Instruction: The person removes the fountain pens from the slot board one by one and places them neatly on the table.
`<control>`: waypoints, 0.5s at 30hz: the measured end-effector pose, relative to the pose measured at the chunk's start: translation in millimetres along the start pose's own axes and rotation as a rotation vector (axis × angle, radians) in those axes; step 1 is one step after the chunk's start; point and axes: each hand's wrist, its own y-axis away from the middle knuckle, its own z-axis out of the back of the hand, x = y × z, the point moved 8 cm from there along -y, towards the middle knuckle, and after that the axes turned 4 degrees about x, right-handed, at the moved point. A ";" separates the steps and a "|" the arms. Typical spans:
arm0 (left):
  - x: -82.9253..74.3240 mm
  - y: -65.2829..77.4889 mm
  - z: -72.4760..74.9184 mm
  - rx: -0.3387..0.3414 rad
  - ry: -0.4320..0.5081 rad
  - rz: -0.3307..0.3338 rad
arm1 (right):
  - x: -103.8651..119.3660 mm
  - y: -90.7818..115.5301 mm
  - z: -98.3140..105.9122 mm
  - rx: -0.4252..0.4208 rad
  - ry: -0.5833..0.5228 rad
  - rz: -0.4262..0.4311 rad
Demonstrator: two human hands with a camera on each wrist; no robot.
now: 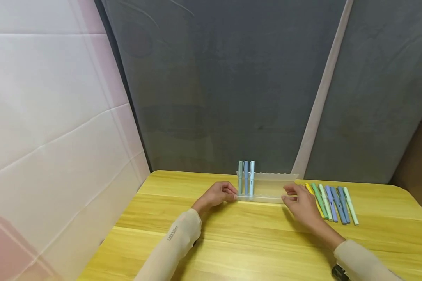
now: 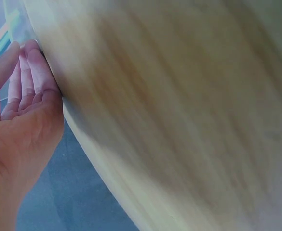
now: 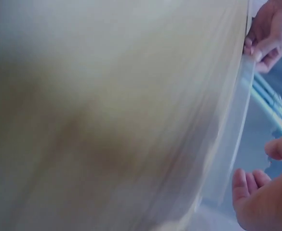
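A clear pen rack [image 1: 267, 199] with a scalloped back edge stands toward the back of the table. Three pens, one grey-green [image 1: 240, 177], one blue [image 1: 246, 178] and one pale blue [image 1: 252, 177], stand side by side at its left end. My left hand [image 1: 220, 193] pinches the rack's left end between thumb and fingers; the left wrist view [image 2: 27, 91] shows the fingertips at that corner. By the rack's right end is my right hand [image 1: 300, 203], its thumb and fingers apart with nothing between them. The right wrist view shows a gap between the right fingers [image 3: 249, 185] and thumb.
Right of the right hand lies a row of several pens, among them yellow [image 1: 310, 189], green [image 1: 320, 201], purple [image 1: 331, 203] and pale mint [image 1: 351, 207]. The wooden table [image 1: 253, 242] ends at a dark grey curtain [image 1: 232, 97]. A white panel [image 1: 49, 117] rises on the left.
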 end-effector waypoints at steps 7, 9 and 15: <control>-0.7 0.3 -0.3 -0.012 -0.016 0.017 | 11.1 -15.8 -33.6 0.069 -0.139 -0.021; -0.6 0.4 0.0 -0.011 -0.015 0.018 | 16.2 -20.8 -41.6 0.091 -0.172 -0.041; -1.3 1.0 0.0 -0.010 -0.010 0.023 | 23.9 -35.6 -64.3 0.115 -0.324 -0.115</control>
